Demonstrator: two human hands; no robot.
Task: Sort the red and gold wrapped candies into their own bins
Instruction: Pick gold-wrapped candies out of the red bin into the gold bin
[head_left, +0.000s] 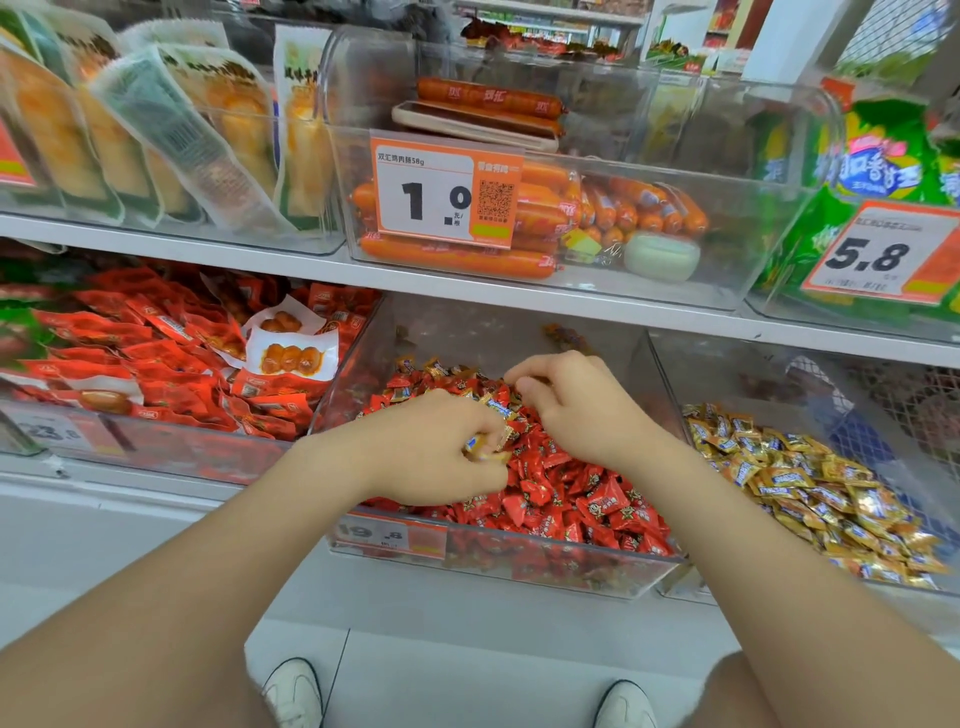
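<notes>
Left grip (436, 447) pinching gold candies (491, 446), right grip (576, 410) curled over red candies (571, 493), hold unclear

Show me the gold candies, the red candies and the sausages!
gold candies (810, 488): head view, middle of the pile.
red candies (597, 501): head view, a red wrapper near the front of the pile.
sausages (457, 258): head view, middle of the long bottom one.

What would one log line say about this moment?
left hand: holds gold candies | right hand: reaching into red candies | gold bin: to the right
</notes>
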